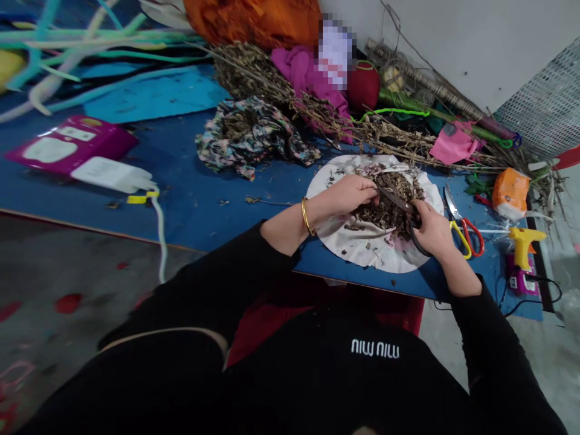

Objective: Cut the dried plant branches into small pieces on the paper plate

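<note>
A round white cloth (pixel 330 175) lies near the table's front edge, with a heap of dried, crumbled leaves (pixel 387 211) on it. My right hand (pixel 430 228) is closed on the dark handles of a pair of scissors (pixel 395 198), whose blades point left over the heap. At the heap's left side my left hand (pixel 356 194) has its fingers pinched together close to the blade tips. What they pinch is too small to make out, though it looks like a bit of dried plant. A gold bangle (pixel 307 217) circles the left wrist.
Right of the cloth lie red-and-yellow-handled scissors (pixel 466 237) and a yellow glue gun (pixel 523 241) with a black cord. Behind are dried stalks (pixel 385 136) and a crumpled floral cloth (pixel 254 136). Purple packets (pixel 72 148) and pale foam-like strips (pixel 90 48) occupy the left.
</note>
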{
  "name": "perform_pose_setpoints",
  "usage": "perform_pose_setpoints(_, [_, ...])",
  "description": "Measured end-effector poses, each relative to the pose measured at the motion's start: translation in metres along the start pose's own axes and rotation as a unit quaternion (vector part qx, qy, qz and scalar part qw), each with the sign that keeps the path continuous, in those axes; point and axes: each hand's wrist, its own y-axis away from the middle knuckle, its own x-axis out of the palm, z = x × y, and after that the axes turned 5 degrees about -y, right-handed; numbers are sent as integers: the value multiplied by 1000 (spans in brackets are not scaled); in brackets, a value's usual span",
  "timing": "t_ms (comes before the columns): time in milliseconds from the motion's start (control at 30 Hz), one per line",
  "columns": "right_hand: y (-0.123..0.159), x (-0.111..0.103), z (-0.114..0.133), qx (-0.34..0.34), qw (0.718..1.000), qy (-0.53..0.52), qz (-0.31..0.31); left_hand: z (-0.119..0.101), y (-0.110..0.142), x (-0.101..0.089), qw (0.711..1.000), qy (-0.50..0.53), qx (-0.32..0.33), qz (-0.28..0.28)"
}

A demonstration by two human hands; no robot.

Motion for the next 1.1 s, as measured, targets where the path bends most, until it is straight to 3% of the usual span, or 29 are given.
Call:
perform_pose_setpoints(433, [1, -4, 11, 0, 999, 20, 48, -6, 2, 7, 999, 18, -2, 38])
perform_pose_setpoints(700, [1, -1, 11, 5, 999, 25, 48, -14, 8, 4, 993, 59, -78, 62])
perform_pose_setpoints(967, [0, 4, 14, -2, 998, 60, 15, -4, 3, 8, 996, 55, -27, 67])
perform_pose_setpoints(1100, [0, 5, 13, 1, 997, 65, 33, -5, 3, 8, 995, 64, -41, 59])
